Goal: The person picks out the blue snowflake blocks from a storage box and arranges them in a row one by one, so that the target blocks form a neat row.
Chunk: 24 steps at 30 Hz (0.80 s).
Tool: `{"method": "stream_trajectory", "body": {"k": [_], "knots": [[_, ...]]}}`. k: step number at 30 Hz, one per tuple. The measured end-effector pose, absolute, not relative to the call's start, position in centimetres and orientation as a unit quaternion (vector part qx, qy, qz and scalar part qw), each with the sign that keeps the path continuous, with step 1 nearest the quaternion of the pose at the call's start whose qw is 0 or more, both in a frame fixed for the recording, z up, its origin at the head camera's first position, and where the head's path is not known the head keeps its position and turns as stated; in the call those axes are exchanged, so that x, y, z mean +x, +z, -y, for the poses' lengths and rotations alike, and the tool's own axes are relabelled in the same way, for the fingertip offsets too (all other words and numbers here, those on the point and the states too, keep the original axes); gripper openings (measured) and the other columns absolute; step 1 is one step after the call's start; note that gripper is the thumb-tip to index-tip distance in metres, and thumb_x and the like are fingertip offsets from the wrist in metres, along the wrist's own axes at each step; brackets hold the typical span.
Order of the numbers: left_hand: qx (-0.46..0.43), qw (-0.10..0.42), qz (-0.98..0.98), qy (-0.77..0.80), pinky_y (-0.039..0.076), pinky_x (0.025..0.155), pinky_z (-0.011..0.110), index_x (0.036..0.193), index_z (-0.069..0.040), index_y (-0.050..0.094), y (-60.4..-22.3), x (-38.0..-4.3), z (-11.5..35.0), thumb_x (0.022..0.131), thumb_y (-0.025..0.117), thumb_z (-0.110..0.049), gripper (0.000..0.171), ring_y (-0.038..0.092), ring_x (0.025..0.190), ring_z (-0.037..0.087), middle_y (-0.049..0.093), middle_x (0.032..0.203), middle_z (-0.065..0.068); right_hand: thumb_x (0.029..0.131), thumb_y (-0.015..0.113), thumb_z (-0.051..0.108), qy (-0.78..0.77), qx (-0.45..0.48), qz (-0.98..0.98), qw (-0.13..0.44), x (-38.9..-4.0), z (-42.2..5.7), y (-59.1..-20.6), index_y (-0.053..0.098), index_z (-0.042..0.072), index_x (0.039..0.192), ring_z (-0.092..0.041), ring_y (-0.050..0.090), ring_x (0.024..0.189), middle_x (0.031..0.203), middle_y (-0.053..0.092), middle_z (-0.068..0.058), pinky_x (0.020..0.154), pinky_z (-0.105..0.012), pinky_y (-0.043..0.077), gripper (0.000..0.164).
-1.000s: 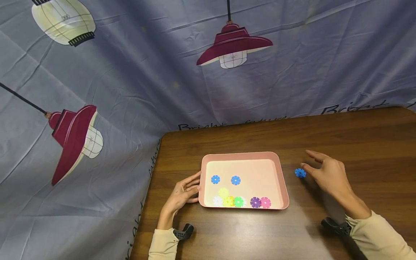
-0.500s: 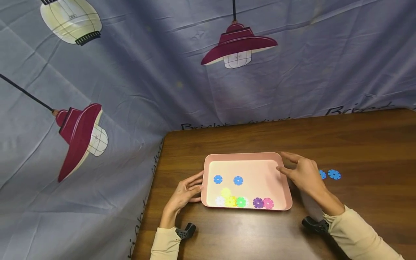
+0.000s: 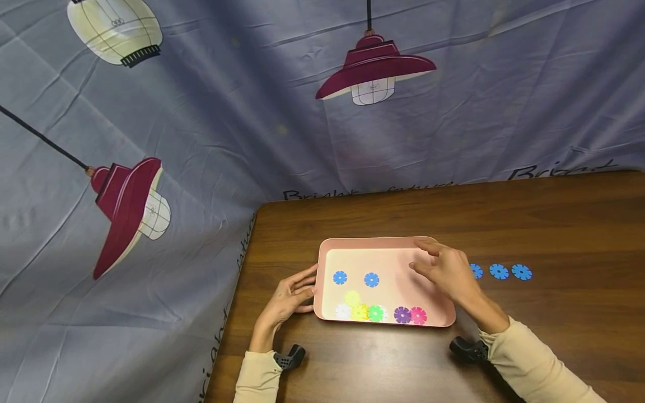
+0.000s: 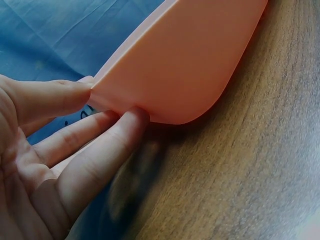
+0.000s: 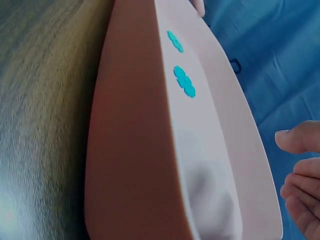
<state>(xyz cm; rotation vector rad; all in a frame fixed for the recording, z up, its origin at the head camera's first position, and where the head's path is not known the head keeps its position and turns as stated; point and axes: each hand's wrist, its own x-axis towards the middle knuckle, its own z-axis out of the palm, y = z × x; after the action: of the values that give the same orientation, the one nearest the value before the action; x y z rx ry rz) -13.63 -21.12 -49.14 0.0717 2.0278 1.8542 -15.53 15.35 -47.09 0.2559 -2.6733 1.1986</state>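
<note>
A pink tray lies on the table with toothed plastic discs inside. My left hand touches the tray's left wall; in the left wrist view its fingertips press the outer side and rim. Over the tray's right end hovers my right hand, thumb and forefinger apart, nothing between them. Two blue discs, one left and one nearer the middle, lie flat in the tray. Along its near wall are a purple disc, a pink disc, a green disc, and yellow and white ones.
Right of the tray, three blue discs lie in a row on the wooden table; the middle one shows whole, while the leftmost is partly behind my right hand. A grey-blue curtain with printed lamps hangs behind and left of the table.
My right hand has moved left from beside a blue disc on the table to above the tray's right end, uncovering a row of blue discs. My left hand stays at the tray.
</note>
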Motion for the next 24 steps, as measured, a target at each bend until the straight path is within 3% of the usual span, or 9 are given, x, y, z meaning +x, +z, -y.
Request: {"method": "stream_trajectory", "body": {"k": [9, 11, 12, 15, 16, 18, 24], "knots": [[0.027, 0.193, -0.724, 0.662, 0.059, 0.075, 0.041, 0.149, -0.013, 0.045, -49.0, -13.6, 21.1, 0.095, 0.063, -0.003, 0.058, 0.060, 0.113, 0.028, 0.050, 0.139, 0.025, 0.078, 0.083, 0.013, 0.408, 0.088, 0.905, 0.087, -15.6, -14.1, -47.4, 0.068, -0.001, 0.123, -0.005, 0.022, 0.047, 0.120, 0.067, -0.020, 0.044, -0.027, 0.030, 0.049], [0.027, 0.194, -0.722, 0.663, 0.059, 0.075, 0.042, 0.149, -0.012, 0.045, -49.0, -13.6, 21.1, 0.095, 0.063, -0.003, 0.058, 0.060, 0.114, 0.028, 0.050, 0.139, 0.026, 0.078, 0.082, 0.013, 0.408, 0.086, 0.905, 0.083, -15.5, -13.8, -47.6, 0.068, -0.001, 0.123, -0.010, 0.030, 0.050, 0.120, 0.067, -0.020, 0.049, -0.029, 0.035, 0.049], [0.027, 0.194, -0.722, 0.664, 0.059, 0.075, 0.042, 0.149, -0.012, 0.045, -48.9, -13.6, 21.1, 0.095, 0.063, -0.003, 0.058, 0.060, 0.114, 0.028, 0.050, 0.139, 0.026, 0.078, 0.082, 0.012, 0.409, 0.087, 0.905, 0.083, -15.6, -13.7, -47.7, 0.068, -0.001, 0.123, -0.014, 0.041, 0.052, 0.120, 0.066, -0.020, 0.053, -0.032, 0.042, 0.049], [0.027, 0.194, -0.722, 0.664, 0.059, 0.075, 0.043, 0.149, -0.012, 0.045, -48.9, -13.6, 21.0, 0.095, 0.063, -0.003, 0.058, 0.060, 0.114, 0.029, 0.050, 0.139, 0.026, 0.078, 0.082, 0.010, 0.415, 0.094, 0.901, 0.082, -15.5, -13.3, -47.9, 0.067, -0.003, 0.122, -0.031, 0.064, 0.086, 0.119, 0.067, -0.019, 0.079, -0.044, 0.051, 0.048], [0.028, 0.193, -0.722, 0.664, 0.059, 0.075, 0.043, 0.149, -0.012, 0.045, -48.9, -13.6, 21.0, 0.095, 0.063, -0.003, 0.057, 0.060, 0.114, 0.029, 0.050, 0.139, 0.026, 0.078, 0.082, 0.010, 0.418, 0.097, 0.899, 0.082, -15.5, -13.2, -48.0, 0.067, -0.004, 0.121, -0.036, 0.063, 0.102, 0.119, 0.067, -0.018, 0.087, -0.049, 0.049, 0.048], [0.028, 0.193, -0.723, 0.663, 0.059, 0.075, 0.042, 0.149, -0.012, 0.045, -48.9, -13.6, 21.0, 0.095, 0.063, -0.003, 0.057, 0.060, 0.114, 0.029, 0.050, 0.139, 0.026, 0.077, 0.082, 0.009, 0.423, 0.105, 0.896, 0.084, -15.6, -12.9, -48.1, 0.068, -0.005, 0.120, -0.040, 0.056, 0.119, 0.119, 0.067, -0.019, 0.096, -0.054, 0.045, 0.047], [0.029, 0.192, -0.722, 0.664, 0.059, 0.074, 0.041, 0.149, -0.011, 0.045, -49.0, -13.6, 21.1, 0.095, 0.062, -0.003, 0.057, 0.060, 0.114, 0.030, 0.050, 0.139, 0.026, 0.077, 0.082, 0.007, 0.430, 0.114, 0.892, 0.082, -15.6, -12.1, -48.5, 0.068, -0.006, 0.118, -0.041, 0.056, 0.119, 0.118, 0.068, -0.020, 0.100, -0.054, 0.043, 0.045]]}}
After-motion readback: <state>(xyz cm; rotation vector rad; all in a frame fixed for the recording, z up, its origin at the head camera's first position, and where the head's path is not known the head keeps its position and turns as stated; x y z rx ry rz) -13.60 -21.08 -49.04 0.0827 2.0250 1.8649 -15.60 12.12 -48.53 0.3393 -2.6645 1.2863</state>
